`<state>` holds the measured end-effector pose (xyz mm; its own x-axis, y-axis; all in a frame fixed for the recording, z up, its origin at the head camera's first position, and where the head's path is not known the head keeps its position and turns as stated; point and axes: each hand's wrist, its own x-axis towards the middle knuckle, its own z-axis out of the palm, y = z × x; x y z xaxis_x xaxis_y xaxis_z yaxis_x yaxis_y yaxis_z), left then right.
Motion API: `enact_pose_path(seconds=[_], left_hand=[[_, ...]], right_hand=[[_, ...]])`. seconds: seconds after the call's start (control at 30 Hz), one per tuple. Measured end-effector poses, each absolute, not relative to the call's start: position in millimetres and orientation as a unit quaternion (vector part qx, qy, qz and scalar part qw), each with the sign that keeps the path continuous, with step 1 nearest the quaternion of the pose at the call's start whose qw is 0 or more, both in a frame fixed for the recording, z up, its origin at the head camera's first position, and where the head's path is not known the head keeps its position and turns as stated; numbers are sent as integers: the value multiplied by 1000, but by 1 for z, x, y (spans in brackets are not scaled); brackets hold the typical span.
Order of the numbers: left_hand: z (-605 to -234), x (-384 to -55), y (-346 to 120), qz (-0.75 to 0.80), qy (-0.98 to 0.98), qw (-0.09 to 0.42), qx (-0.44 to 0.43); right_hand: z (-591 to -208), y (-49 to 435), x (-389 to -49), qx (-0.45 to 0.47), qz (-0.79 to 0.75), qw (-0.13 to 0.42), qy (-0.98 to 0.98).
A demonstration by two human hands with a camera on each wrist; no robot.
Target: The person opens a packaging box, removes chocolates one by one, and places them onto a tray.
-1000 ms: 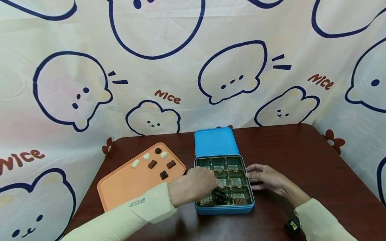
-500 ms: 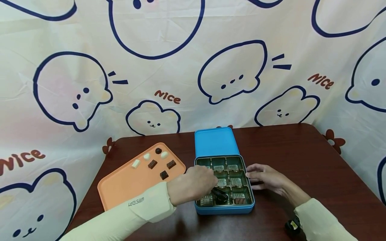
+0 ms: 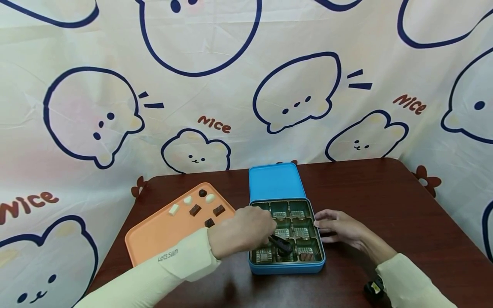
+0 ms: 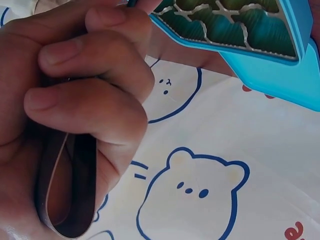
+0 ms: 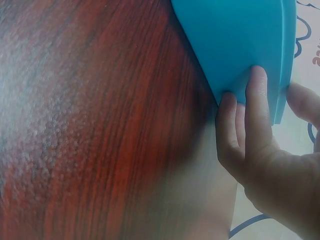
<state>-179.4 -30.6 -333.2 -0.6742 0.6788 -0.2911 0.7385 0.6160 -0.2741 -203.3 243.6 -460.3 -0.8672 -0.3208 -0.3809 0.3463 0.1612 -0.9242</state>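
Observation:
My left hand [image 3: 244,229] grips dark tongs [image 3: 280,244], fingers curled around them. The tongs' bent band end [image 4: 75,200] sticks out below the fingers in the left wrist view. Their dark tips reach over the front middle compartment of the blue tin [image 3: 286,269]; I cannot tell whether they pinch anything. My right hand [image 3: 340,229] rests its fairly straight fingertips on the tin's right side wall, as the right wrist view shows too, with the thumb at the rim. A brown chocolate [image 3: 307,257] lies in the front right compartment.
The tin's blue lid [image 3: 275,182] stands open at the back. An orange tray [image 3: 154,237] to the left carries brown chocolates [image 3: 218,210] and white chocolates [image 3: 173,209], partly covered by the left arm. A patterned cloth [image 3: 239,94] hangs behind the brown table [image 3: 366,188].
My left hand has shifted slightly back and to the left, and the tongs have risen a little at the front middle compartment. The right hand stays still at the tin.

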Motion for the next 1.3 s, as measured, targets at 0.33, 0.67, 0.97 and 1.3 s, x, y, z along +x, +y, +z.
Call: enact_pose_path(seconds=[0.33,0.67,0.97,1.3], left_hand=[[-323,-187,-42,-155,899,87,401],[-312,-191,-46,-119,910,106,383],[-305,-200,-55,-103,920,113,361],[-299,-216,-78,-65,936,142,317]], right_hand=[[-461,244,-204,12,-647,257,718],[-462,243,-205,16,-646,257,719],[-463,243,-205,15,-645,254,721],[-466,245,-207,9,-646,258,719]])
